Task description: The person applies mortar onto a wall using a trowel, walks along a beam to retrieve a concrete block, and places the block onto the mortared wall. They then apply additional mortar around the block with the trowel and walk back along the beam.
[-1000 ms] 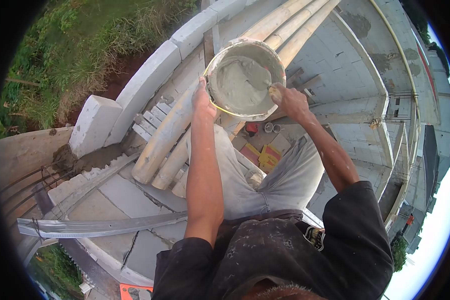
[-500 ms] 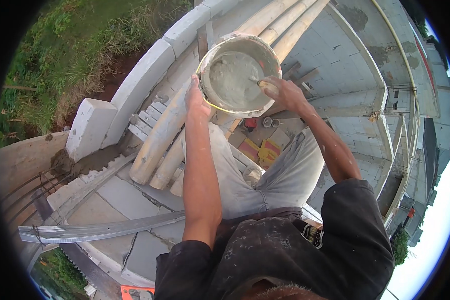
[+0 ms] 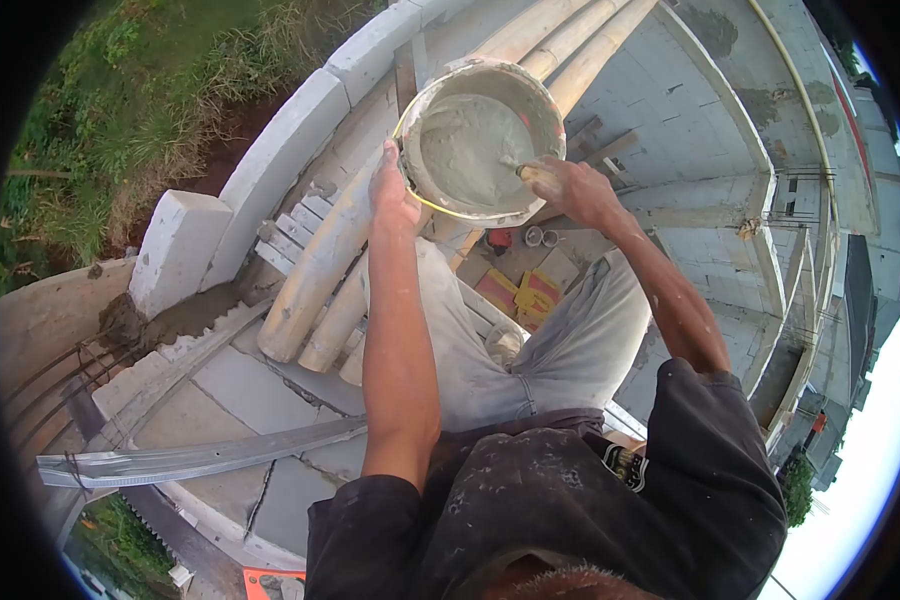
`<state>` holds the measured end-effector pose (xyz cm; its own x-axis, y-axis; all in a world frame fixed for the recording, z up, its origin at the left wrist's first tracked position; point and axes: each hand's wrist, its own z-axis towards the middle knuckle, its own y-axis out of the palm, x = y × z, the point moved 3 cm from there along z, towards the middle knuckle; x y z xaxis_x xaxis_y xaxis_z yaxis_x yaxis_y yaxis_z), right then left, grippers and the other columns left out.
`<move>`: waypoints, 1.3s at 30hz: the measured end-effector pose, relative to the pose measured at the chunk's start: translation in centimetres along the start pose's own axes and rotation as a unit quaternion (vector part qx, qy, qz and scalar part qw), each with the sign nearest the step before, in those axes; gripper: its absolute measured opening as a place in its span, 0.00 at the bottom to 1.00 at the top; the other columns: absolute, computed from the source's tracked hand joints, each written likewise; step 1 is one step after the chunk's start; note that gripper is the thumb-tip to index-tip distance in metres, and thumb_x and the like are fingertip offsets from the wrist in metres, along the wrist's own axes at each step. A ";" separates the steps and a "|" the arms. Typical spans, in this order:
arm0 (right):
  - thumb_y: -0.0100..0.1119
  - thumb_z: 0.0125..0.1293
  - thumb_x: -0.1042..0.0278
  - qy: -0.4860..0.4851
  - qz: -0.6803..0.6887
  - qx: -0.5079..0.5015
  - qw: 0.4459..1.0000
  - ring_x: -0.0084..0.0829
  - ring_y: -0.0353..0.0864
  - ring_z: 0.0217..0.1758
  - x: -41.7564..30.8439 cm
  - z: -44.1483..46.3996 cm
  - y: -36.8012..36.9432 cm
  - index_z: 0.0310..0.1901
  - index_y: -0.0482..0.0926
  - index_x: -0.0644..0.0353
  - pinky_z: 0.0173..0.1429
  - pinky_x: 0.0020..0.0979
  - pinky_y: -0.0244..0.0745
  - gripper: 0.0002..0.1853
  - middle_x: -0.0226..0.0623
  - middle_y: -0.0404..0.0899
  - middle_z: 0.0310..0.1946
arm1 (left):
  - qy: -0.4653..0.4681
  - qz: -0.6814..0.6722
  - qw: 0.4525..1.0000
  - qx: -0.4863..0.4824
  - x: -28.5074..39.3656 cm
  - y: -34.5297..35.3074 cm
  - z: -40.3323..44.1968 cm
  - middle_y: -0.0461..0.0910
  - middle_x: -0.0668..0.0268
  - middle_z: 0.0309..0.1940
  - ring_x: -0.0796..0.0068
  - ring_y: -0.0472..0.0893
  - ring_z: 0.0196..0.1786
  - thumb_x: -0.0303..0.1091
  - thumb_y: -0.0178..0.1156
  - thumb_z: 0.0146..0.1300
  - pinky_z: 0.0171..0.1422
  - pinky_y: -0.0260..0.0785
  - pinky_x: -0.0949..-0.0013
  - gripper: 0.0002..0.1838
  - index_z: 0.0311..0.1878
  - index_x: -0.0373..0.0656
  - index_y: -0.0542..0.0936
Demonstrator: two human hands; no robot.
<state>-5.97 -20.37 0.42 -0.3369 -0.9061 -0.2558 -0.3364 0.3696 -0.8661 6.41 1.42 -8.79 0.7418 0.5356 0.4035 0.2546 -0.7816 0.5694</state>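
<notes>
Wet grey mortar (image 3: 465, 135) fills the lower part of a round bucket (image 3: 515, 82), which is tilted so its inside faces me. My left hand (image 3: 394, 190) holds the bucket's left side, beside its yellow handle (image 3: 438, 208). At the right rim, my right hand (image 3: 570, 188) is closed around the handle of a tool (image 3: 536, 176). The tool's tip sits in the mortar and its blade is hidden. Both forearms reach forward above my legs.
Bamboo poles (image 3: 315, 270) lie under and beyond the bucket. White blocks (image 3: 280, 125) form a wall edge at the left, with grass past it. A metal channel (image 3: 200, 455) crosses the lower left. Yellow-red bags (image 3: 535, 298) and small cups (image 3: 542, 237) lie far below.
The bucket and both hands have shifted slightly left. My right hand has drawn the tool leftward over the mortar, and more of the tool's handle shows inside the rim.
</notes>
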 end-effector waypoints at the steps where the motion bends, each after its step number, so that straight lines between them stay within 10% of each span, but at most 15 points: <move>1: 0.55 0.66 0.47 0.038 0.078 0.029 0.996 0.51 0.84 0.46 0.6 1.0 -1.4 0.60 0.75 0.47 0.53 0.48 0.78 0.24 0.52 0.83 0.38 | 0.000 -0.004 1.000 0.009 0.5 0.7 0.5 0.74 0.64 0.63 0.64 0.73 0.65 0.49 0.49 0.75 0.70 0.65 0.56 0.24 0.65 0.45 0.72; 5: 0.53 0.68 0.46 -0.090 -0.085 0.055 0.991 0.52 0.83 0.45 -0.2 1.5 3.0 0.60 0.75 0.46 0.50 0.49 0.78 0.23 0.52 0.83 0.38 | 0.038 -0.036 0.994 -0.094 0.0 0.7 2.1 0.75 0.63 0.62 0.64 0.74 0.64 0.50 0.49 0.74 0.70 0.64 0.55 0.25 0.64 0.42 0.72; 9: 0.54 0.66 0.46 -0.030 0.093 0.033 0.995 0.53 0.83 0.46 1.1 2.1 0.5 0.60 0.75 0.46 0.54 0.48 0.77 0.24 0.51 0.83 0.39 | 0.007 -0.006 1.000 -0.015 0.3 0.6 0.8 0.74 0.62 0.64 0.63 0.73 0.65 0.48 0.48 0.75 0.71 0.64 0.54 0.24 0.65 0.43 0.72; 22: 0.57 0.65 0.48 -0.040 -0.061 -0.010 0.997 0.49 0.83 0.45 -1.8 0.9 2.6 0.58 0.76 0.48 0.51 0.48 0.76 0.23 0.49 0.84 0.39 | 0.011 -0.032 0.996 -0.078 0.4 0.9 1.5 0.76 0.58 0.59 0.66 0.77 0.60 0.48 0.54 0.72 0.67 0.69 0.58 0.23 0.61 0.41 0.73; 32: 0.63 0.62 0.56 -0.012 -0.102 0.053 0.993 0.51 0.83 0.43 -1.8 -0.7 1.2 0.60 0.70 0.51 0.46 0.49 0.76 0.26 0.48 0.84 0.37 | 0.171 0.076 0.974 0.131 6.5 -7.8 -3.6 0.77 0.68 0.47 0.74 0.75 0.47 0.44 0.59 0.69 0.49 0.70 0.66 0.25 0.67 0.54 0.68; 39: 0.64 0.60 0.60 -0.020 -0.097 0.155 0.983 0.49 0.85 0.38 -2.0 -2.6 1.8 0.59 0.70 0.51 0.39 0.48 0.78 0.26 0.45 0.83 0.36 | 0.227 0.647 0.671 0.283 9.4 -27.7 -1.9 0.77 0.54 0.53 0.51 0.76 0.56 0.63 0.55 0.62 0.65 0.64 0.57 0.40 0.70 0.44 0.66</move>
<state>-8.15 -17.38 0.50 -0.2571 -0.9627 -0.0846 -0.1040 0.1146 -0.9880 5.14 28.67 -19.39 0.3358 -0.7668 0.5471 -0.1307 -0.6131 -0.7791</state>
